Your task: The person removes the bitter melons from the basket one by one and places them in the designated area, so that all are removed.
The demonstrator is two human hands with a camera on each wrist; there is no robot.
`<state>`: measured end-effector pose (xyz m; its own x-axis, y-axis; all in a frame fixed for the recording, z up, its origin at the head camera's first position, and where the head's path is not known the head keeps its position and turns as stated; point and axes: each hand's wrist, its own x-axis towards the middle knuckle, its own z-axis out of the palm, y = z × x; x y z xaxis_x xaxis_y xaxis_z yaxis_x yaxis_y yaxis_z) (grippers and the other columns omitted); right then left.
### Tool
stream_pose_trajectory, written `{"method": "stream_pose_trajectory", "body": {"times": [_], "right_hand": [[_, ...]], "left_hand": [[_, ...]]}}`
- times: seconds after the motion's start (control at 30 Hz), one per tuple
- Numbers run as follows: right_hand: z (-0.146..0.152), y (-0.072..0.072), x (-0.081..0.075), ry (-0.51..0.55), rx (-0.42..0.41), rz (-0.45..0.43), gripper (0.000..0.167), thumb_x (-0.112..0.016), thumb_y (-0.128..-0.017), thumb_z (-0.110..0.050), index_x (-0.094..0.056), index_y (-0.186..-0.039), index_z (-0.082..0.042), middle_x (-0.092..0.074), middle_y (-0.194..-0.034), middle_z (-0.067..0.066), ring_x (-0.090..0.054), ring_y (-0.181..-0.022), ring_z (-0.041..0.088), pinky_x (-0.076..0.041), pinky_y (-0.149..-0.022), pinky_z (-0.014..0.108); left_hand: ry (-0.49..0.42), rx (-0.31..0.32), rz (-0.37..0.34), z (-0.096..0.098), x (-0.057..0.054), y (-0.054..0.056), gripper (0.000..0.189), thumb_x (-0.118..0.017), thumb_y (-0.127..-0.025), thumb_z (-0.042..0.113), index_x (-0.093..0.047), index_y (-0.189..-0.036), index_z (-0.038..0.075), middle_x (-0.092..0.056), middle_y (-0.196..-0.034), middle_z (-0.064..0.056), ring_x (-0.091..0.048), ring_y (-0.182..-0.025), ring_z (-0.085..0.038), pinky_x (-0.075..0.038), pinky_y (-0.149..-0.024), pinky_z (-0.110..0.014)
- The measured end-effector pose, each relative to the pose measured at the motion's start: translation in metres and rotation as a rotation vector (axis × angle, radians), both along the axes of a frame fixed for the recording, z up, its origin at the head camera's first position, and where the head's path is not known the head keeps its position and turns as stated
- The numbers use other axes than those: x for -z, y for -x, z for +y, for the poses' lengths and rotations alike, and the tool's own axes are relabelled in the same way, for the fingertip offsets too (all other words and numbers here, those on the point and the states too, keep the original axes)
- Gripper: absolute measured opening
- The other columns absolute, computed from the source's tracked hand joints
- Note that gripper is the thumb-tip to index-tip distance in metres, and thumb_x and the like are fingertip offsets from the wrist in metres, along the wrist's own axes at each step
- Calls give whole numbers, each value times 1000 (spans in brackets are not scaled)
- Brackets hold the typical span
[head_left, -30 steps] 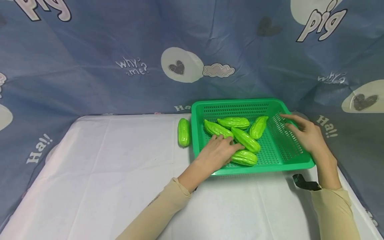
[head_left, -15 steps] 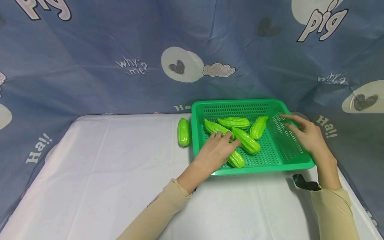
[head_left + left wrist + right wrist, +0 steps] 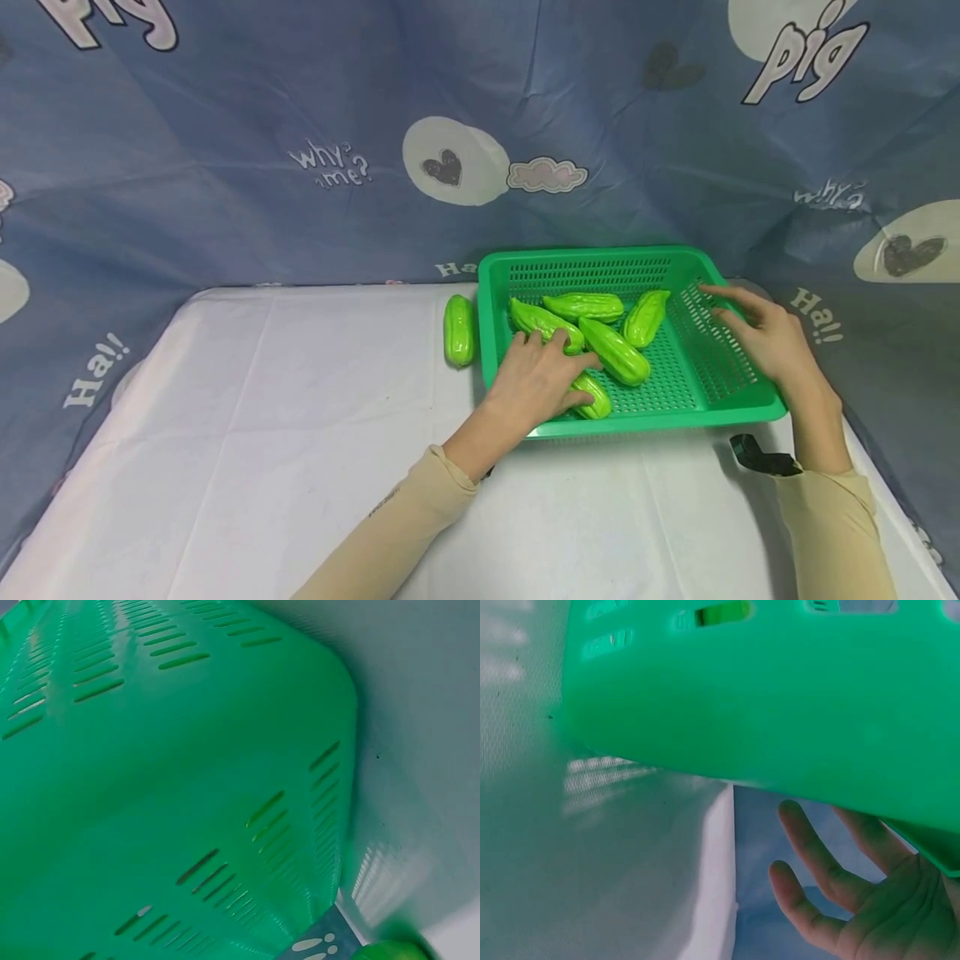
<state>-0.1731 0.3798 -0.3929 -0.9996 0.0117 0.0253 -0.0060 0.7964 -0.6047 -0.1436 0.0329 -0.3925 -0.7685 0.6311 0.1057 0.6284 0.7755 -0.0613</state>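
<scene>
A green slotted plastic basket (image 3: pixel 637 425) holds several bright green, ridged bitter melons. My left hand (image 3: pixel 528 379) reaches over its near left corner, fingers spread on the near melon (image 3: pixel 597 398), which lies partly hidden under the hand. Beyond those fingers is another melon (image 3: pixel 534 317), with a third melon (image 3: pixel 618 354) just to the right. My right hand (image 3: pixel 772 337) stays at the basket's right rim, its index finger and thumb extended over the side wall. In the right wrist view, the other fingers (image 3: pixel 802 832) stretch loosely outside the basket, below its rim.
One melon (image 3: pixel 459 331) lies on the white tablecloth (image 3: pixel 337 400), left of the basket. Two more melons lie at the basket's back, one lengthwise (image 3: pixel 583 306) and one slanted (image 3: pixel 647 318). A blue printed cloth (image 3: pixel 337 233) hangs behind. A black wrist camera (image 3: pixel 761 458) sits below the right hand.
The near melon has turned from lying crosswise to a slant and shifted left under the left hand. That hand's thumb now shows, spread apart from its fingers. The right hand stays still.
</scene>
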Motion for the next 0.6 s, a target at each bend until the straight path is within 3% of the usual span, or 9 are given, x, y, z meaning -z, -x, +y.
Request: {"method": "stream_pose_trajectory", "body": {"times": [0.13,0.23,0.43,0.6], "right_hand": [[-1,0,1,6,12,-12,53,-49,-112,-53,-53,-160,-31,-43,-171,21,-40,-147,65,-34,-109,86],[-1,0,2,6,14,-10,53,-49,-112,-53,-54,-159,-31,-44,-170,21,-41,-147,65,-35,-108,86],[0,0,2,9,17,-15,52,-50,-112,-53,-54,-160,-31,-44,-170,20,-40,-148,64,-35,-110,85],[1,1,2,12,17,-9,52,-50,-112,-53,-54,-159,-32,-44,-170,20,-40,-149,64,-35,-110,84]], "left_hand": [[-9,6,-35,0,1,0,35,-64,-105,55,-68,-139,50,-73,-138,-5,-74,-114,-36,-62,-92,-48],[-9,-4,-79,0,1,0,34,-63,-106,56,-68,-138,49,-72,-138,-5,-74,-109,-38,-62,-94,-52],[11,-27,-151,1,-1,0,56,-70,-88,75,-67,-135,47,-67,-143,-7,-72,-119,-46,-59,-101,-64],[28,-49,-157,2,-1,0,64,-74,-85,76,-61,-140,47,-63,-146,-7,-70,-123,-48,-58,-102,-67]]}}
